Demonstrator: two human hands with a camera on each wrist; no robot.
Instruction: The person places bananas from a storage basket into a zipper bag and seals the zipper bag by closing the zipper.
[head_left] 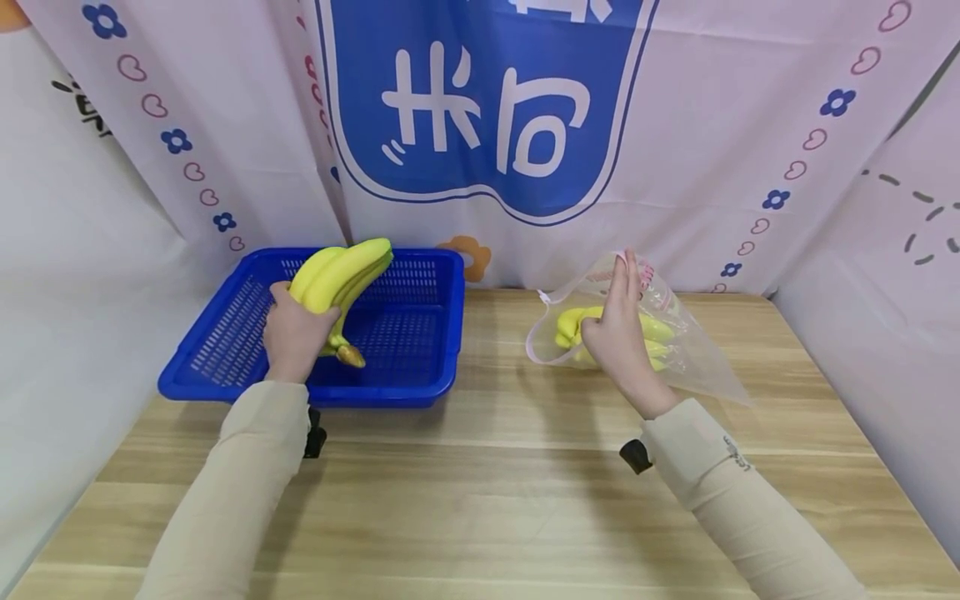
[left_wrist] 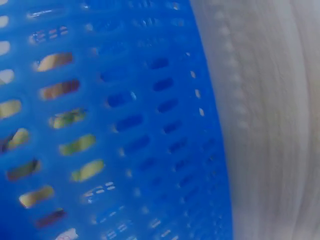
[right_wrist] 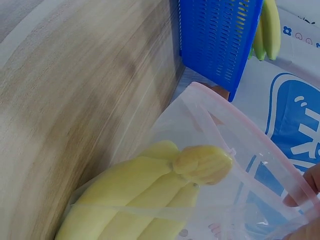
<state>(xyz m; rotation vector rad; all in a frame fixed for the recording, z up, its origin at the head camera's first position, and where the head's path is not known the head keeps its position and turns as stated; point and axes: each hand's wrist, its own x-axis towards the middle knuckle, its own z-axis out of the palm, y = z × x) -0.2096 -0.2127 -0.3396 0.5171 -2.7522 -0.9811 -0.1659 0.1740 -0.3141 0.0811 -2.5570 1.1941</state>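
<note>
On the left, my left hand (head_left: 294,335) grips a bunch of yellow bananas (head_left: 341,275) at the blue plastic basket (head_left: 448,358). The bunch's tips point up and its brown stem end points down. On the right, my right hand (head_left: 624,346) holds up the rim of a clear plastic bag (head_left: 708,367) with a pink edge. Its fingers (right_wrist: 312,180) pinch that edge in the right wrist view. Inside the bag lies another banana bunch (right_wrist: 135,195), stem toward the opening. The left wrist view shows the slotted basket wall (left_wrist: 125,125), hiding the left hand.
The wooden table (head_left: 487,483) extends in front of the basket and bag. Behind them hangs a white cloth (head_left: 720,125) with a blue printed sign. White cloth walls (head_left: 75,250) stand at both sides.
</note>
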